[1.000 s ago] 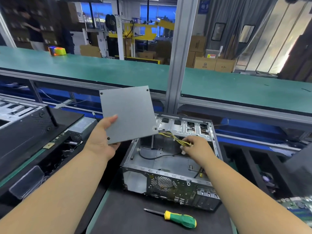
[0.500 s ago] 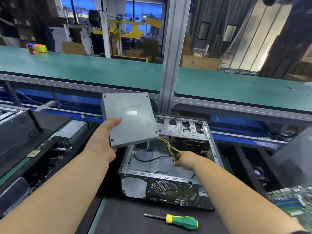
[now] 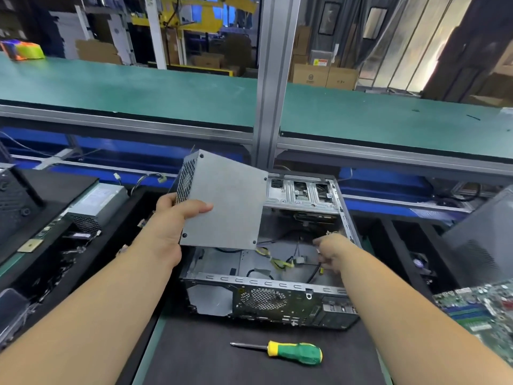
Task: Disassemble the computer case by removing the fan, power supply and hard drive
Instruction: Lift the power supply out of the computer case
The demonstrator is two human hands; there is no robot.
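Power supply point(image 3: 222, 201) now hangs tilted above the left half of the computer case point(image 3: 266, 290), its vented side turned into view where a second ago only its flat grey face showed. The left hand point(image 3: 169, 226) grips its near-left corner, thumb laid across the face and fingers wrapped behind. Yellow cables point(image 3: 277, 261) trail from its underside into the case, so it is lifted but, I judge, not yet free. The right hand point(image 3: 330, 252) has dropped from those cables to the case floor on the right; it is blurred, and I cannot tell whether its fingers pinch anything. A screwdriver point(image 3: 288, 352) lies just in front of the case. Fan and hard drive cannot be made out inside.
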